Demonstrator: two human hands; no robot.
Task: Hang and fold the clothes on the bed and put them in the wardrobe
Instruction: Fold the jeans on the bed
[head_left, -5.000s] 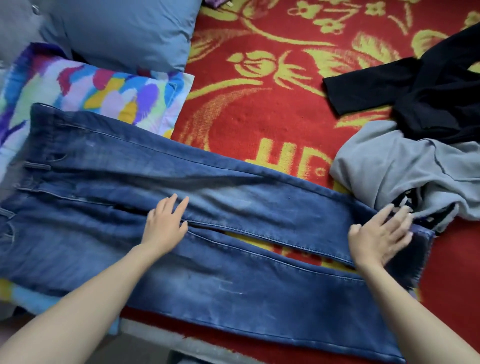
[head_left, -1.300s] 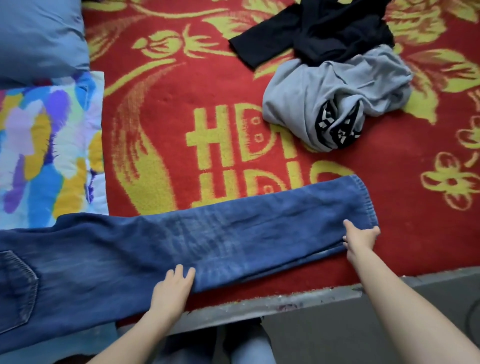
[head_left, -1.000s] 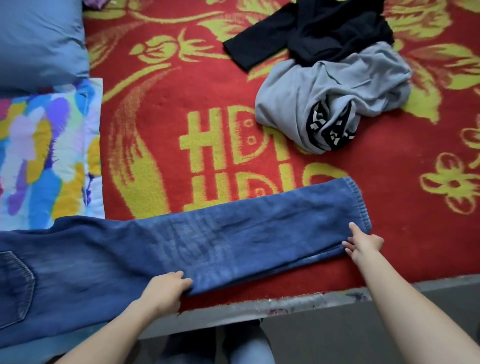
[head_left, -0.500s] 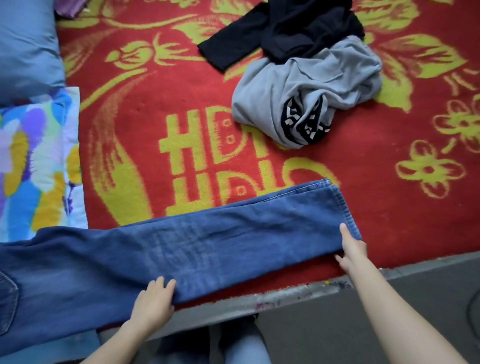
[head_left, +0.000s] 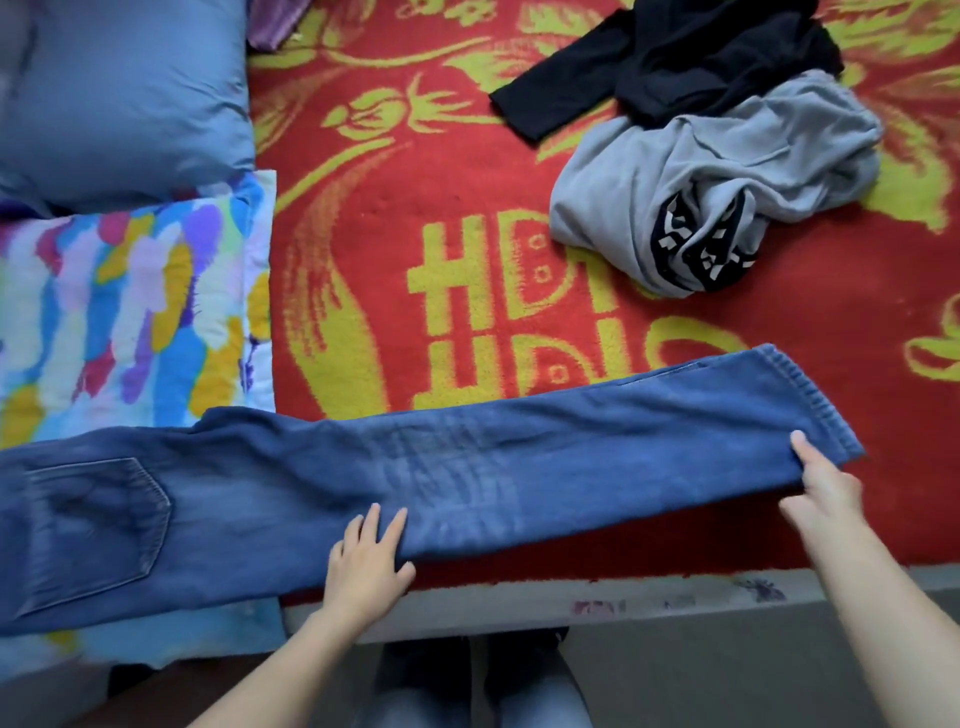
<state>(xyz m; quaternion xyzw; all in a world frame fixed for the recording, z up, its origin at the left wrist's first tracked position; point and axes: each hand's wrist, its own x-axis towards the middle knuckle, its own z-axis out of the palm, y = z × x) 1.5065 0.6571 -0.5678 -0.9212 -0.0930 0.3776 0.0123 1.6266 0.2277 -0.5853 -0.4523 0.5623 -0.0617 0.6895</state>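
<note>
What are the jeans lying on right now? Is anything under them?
The jeans lie leg end on the red blanket, pocket end over the multicoloured pillow. The right hand pinches the hem, its fingers hidden underneath. Anything else beneath the denim is covered.

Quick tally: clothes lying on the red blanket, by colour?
Blue: 1, the jeans
Grey: 1, the grey garment, crumpled
Black: 1, the black garment
Total: 3
The purple cloth at the top edge is too cropped to identify and is not counted.
</note>
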